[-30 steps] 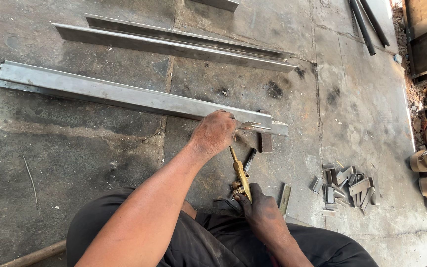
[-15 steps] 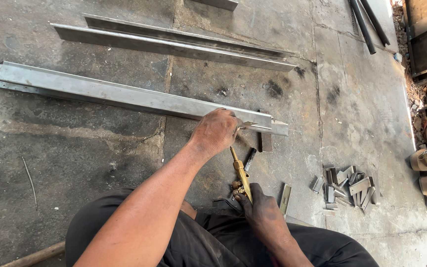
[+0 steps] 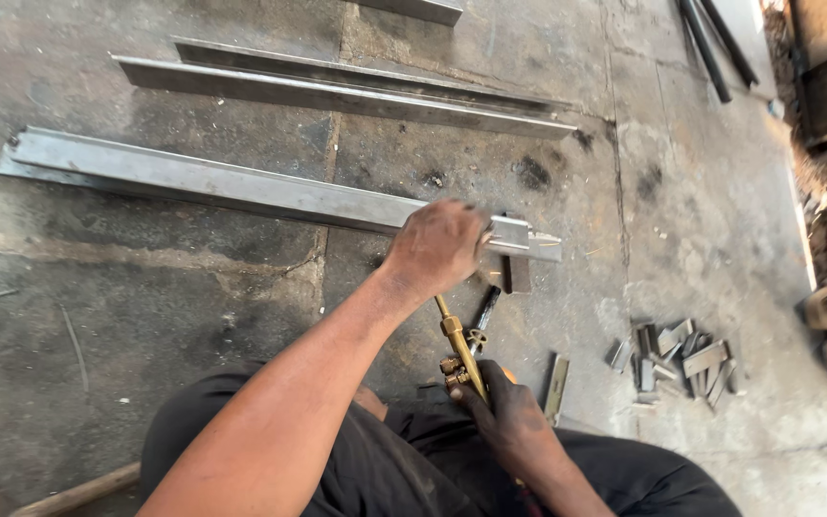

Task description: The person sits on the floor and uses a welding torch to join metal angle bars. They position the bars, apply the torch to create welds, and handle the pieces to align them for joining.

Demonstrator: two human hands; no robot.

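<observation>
Fingers of the left hand [image 3: 440,247] curl downward over the near edge of the long steel channel [image 3: 241,184], close to its right end, pressing there; the fingertips are hidden under the knuckles, so whether they also pinch the torch tip cannot be told. From beneath this hand a brass cutting torch [image 3: 458,347] runs back toward the person, its thin neck disappearing under the palm and its valve body lying nearer the lap. The right hand [image 3: 509,414], dark with grime, is closed around the rear of the torch, just behind the brass valves.

Taking the steel channel as the landmark: it lies flat on the concrete floor [image 3: 193,287], stretching from far left to the middle of the view. Directly below its right end a short dark bar piece [image 3: 519,275] rests against it, and a small black tube [image 3: 483,311] lies just nearer, beside the torch neck. A flat metal strip [image 3: 556,388] lies nearer still, to the right of the right hand. Well right of the channel's end sits a heap of short cut steel pieces [image 3: 677,359]. Beyond the channel, two more long steel lengths [image 3: 356,91] lie roughly parallel to it. Black trousers [image 3: 366,469] cover the person's folded legs at the bottom edge.
</observation>
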